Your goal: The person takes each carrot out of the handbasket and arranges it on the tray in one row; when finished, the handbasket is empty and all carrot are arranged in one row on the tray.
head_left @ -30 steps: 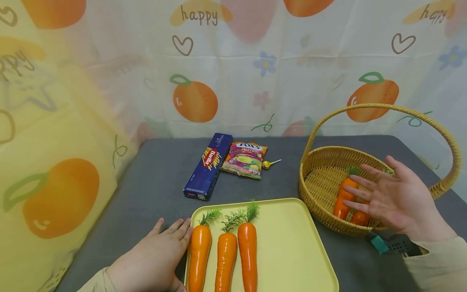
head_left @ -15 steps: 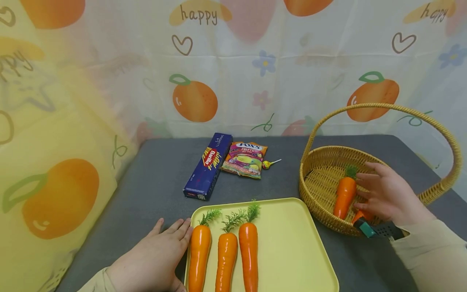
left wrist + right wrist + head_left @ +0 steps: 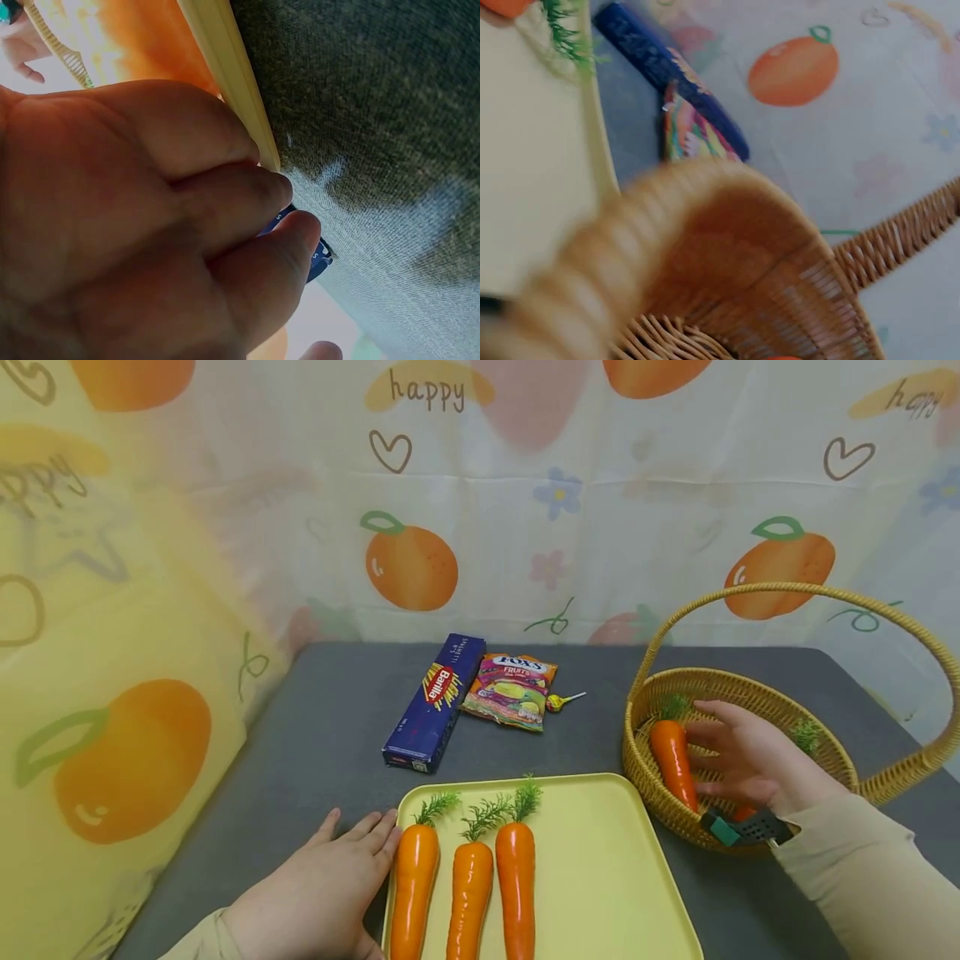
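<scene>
In the head view, my right hand [image 3: 738, 760] reaches into the wicker basket [image 3: 637, 768], its fingers loosely extended and fingertips at the right side of an orange carrot [image 3: 673, 764] with a green top. Another carrot [image 3: 744, 812] lies mostly hidden under that hand and wrist, and a leafy top [image 3: 806, 735] shows at the basket's right. My left hand [image 3: 318, 885] rests flat beside the pale yellow tray [image 3: 607, 860], fingertips against its left rim. On the tray lie three carrots side by side: a left one [image 3: 412, 889], a middle one [image 3: 471, 893] and a right one [image 3: 516, 885].
Behind the tray are a blue spaghetti box [image 3: 435, 706], a candy bag [image 3: 512, 693] and a lollipop [image 3: 557, 702]. The basket's tall handle [image 3: 795, 587] arches over its opening. A fruit-print cloth [image 3: 480, 527] hangs behind the dark table [image 3: 322, 718].
My right hand has lowered and moved left into the basket. The carrot at its fingertips has shifted toward the basket's left wall. The left hand keeps its place at the tray's rim.
</scene>
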The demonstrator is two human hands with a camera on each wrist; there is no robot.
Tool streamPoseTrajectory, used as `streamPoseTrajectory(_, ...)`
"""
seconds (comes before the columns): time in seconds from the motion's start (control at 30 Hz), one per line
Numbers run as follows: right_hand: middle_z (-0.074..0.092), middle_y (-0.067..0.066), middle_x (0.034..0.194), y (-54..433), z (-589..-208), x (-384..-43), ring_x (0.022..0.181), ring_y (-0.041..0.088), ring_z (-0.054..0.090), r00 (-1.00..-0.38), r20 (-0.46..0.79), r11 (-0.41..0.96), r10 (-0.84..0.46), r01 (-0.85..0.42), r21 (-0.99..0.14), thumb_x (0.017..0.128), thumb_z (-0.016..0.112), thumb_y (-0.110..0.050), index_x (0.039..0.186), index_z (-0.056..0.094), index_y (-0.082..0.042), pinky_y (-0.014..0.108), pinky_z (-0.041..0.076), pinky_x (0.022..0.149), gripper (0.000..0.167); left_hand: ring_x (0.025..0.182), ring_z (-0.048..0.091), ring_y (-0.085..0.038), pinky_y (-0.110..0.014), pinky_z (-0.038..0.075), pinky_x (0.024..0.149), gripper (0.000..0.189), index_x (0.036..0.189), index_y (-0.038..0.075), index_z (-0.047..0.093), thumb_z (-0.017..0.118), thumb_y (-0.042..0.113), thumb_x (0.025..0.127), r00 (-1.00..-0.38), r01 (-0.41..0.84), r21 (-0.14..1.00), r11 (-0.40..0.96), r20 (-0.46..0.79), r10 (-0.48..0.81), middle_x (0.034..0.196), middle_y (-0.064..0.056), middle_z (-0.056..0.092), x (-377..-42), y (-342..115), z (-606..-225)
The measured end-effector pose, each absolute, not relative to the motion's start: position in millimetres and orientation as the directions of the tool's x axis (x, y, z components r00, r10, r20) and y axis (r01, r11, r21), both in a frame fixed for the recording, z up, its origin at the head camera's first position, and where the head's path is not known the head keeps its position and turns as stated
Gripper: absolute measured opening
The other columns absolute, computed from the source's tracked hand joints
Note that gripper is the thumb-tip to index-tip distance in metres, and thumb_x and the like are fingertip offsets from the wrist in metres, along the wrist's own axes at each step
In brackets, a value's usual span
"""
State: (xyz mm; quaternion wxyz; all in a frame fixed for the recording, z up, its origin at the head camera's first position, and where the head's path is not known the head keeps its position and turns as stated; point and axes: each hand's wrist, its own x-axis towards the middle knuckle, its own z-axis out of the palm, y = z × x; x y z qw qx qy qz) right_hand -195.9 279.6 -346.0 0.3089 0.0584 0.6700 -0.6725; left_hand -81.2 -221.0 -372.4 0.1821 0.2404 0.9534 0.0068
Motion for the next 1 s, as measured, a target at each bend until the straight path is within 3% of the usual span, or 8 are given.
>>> streamPoseTrajectory(0.2, -0.004, 0.026, 0.184, 267, -347, -195, 0.164, 0.054, 0.016, -0.799, -0.489, 0.201, -0.350, 0.446, -0.872, 0.116, 0.022, -0.060, 0.176, -0.008, -0.001, 0.044, 0.054, 0.102, 0.089, 0.159, 0.046, -0.041, -0.081, 0.026, 0.124, 0.136, 0.162, 0.000, 0.054, 0.090, 0.084, 0.061, -0.822, 0.455, 0.105, 0.884, -0.332, 0.463, 0.173, -0.020, 0.044, -80, -221, -373)
streamPoseTrajectory(0.3, 0.026, 0.025, 0.174, 265, -349, -196, 0.151, 0.045, 0.040, -0.807, -0.485, 0.187, -0.337, 0.448, -0.875, 0.118, 0.030, -0.055, 0.174, 0.025, -0.013, 0.044, 0.055, 0.100, 0.071, 0.159, 0.047, -0.041, -0.081, 0.026, 0.124, 0.137, 0.162, 0.000, 0.054, 0.090, 0.085, 0.061, -0.822, 0.458, 0.106, 0.883, -0.327, 0.466, 0.173, -0.020, 0.044, -80, -221, -373)
streamPoseTrajectory(0.4, 0.056, 0.006, 0.141, 264, -352, -198, 0.123, 0.027, 0.059, -0.802, -0.485, 0.146, -0.349, 0.465, -0.873, 0.119, 0.037, -0.048, 0.145, 0.055, -0.023, 0.040, 0.057, 0.091, 0.040, 0.159, 0.047, -0.040, -0.081, 0.027, 0.124, 0.137, 0.162, 0.001, 0.053, 0.089, 0.086, 0.061, -0.821, 0.458, 0.107, 0.882, -0.331, 0.466, 0.174, -0.019, 0.044, -80, -222, -374)
streamPoseTrajectory(0.5, 0.062, -0.005, 0.117, 263, -354, -199, 0.103, 0.017, 0.063, -0.792, -0.483, 0.102, -0.373, 0.482, -0.870, 0.119, 0.042, -0.033, 0.151, 0.046, -0.017, 0.036, 0.058, 0.084, 0.035, 0.158, 0.047, -0.040, -0.082, 0.028, 0.123, 0.137, 0.162, 0.000, 0.054, 0.088, 0.087, 0.061, -0.817, 0.464, 0.107, 0.879, -0.331, 0.472, 0.173, -0.020, 0.045, -80, -223, -375)
streamPoseTrajectory(0.63, 0.064, -0.005, 0.118, 262, -352, -194, 0.099, 0.013, 0.068, -0.802, -0.478, 0.067, -0.359, 0.489, -0.870, 0.117, 0.047, -0.015, 0.174, -0.007, -0.006, 0.033, 0.061, 0.082, 0.079, 0.158, 0.047, -0.041, -0.082, 0.027, 0.123, 0.138, 0.162, 0.000, 0.054, 0.086, 0.090, 0.062, -0.814, 0.462, 0.117, 0.879, -0.338, 0.473, 0.173, -0.020, 0.044, -82, -223, -374)
streamPoseTrajectory(0.7, 0.063, -0.004, 0.120, 261, -350, -191, 0.099, 0.013, 0.069, -0.811, -0.473, 0.044, -0.345, 0.490, -0.871, 0.116, 0.049, -0.012, 0.175, -0.017, -0.007, 0.033, 0.061, 0.082, 0.088, 0.158, 0.047, -0.041, -0.082, 0.027, 0.123, 0.139, 0.162, 0.000, 0.053, 0.085, 0.090, 0.061, -0.812, 0.457, 0.123, 0.881, -0.347, 0.469, 0.174, -0.020, 0.044, -82, -223, -373)
streamPoseTrajectory(0.87, 0.067, -0.003, 0.124, 263, -342, -181, 0.095, 0.016, 0.072, -0.840, -0.393, -0.048, -0.374, 0.440, -0.897, 0.116, 0.052, -0.010, 0.176, -0.013, -0.011, 0.034, 0.063, 0.075, 0.089, 0.159, 0.046, -0.041, -0.082, 0.026, 0.124, 0.140, 0.163, 0.000, 0.052, 0.085, 0.090, 0.061, -0.812, 0.448, 0.126, 0.885, -0.357, 0.462, 0.174, -0.020, 0.043, -83, -221, -372)
streamPoseTrajectory(1.0, 0.067, -0.003, 0.133, 263, -338, -168, 0.097, 0.017, 0.076, -0.854, -0.259, -0.144, -0.451, 0.356, -0.924, 0.116, 0.050, -0.006, 0.174, 0.008, -0.019, 0.034, 0.065, 0.075, 0.073, 0.158, 0.047, -0.042, -0.082, 0.026, 0.124, 0.140, 0.162, -0.001, 0.053, 0.086, 0.090, 0.061, -0.817, 0.450, 0.119, 0.885, -0.346, 0.462, 0.173, -0.021, 0.045, -82, -222, -372)
